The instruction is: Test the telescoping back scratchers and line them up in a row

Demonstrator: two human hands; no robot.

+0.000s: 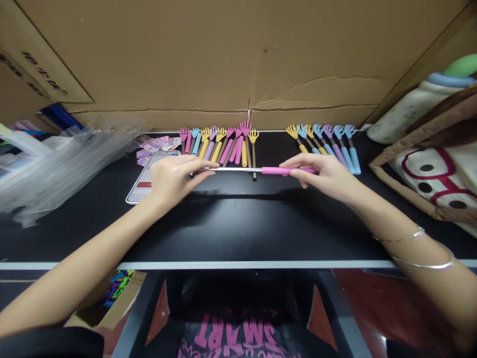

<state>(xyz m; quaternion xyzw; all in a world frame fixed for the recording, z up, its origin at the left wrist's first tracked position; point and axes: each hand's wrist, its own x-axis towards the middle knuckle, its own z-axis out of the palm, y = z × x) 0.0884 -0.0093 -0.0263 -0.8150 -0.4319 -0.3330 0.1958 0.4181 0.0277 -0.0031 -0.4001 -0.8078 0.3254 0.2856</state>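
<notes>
A telescopic back scratcher is held level above the black table, its silver rod drawn out from a pink sleeve (274, 170). My left hand (175, 176) is closed round the rod's left end and hides most of that end; a dark tip shows beneath the fingers. Thumb and fingers of my right hand (316, 171) pinch the pink sleeve at the right. Behind the rod lies a row of small claw-headed back scratchers (223, 146) in pink, yellow, blue and purple. A second group of back scratchers (331, 146) lies beyond my right hand.
A white phone (141, 186) lies beside my left hand, with printed cards (158, 144) behind it. Clear plastic bags (82, 164) cover the left side. Cardboard (238, 54) walls the back. At right are a bag (421, 174) and a bottle (406, 107).
</notes>
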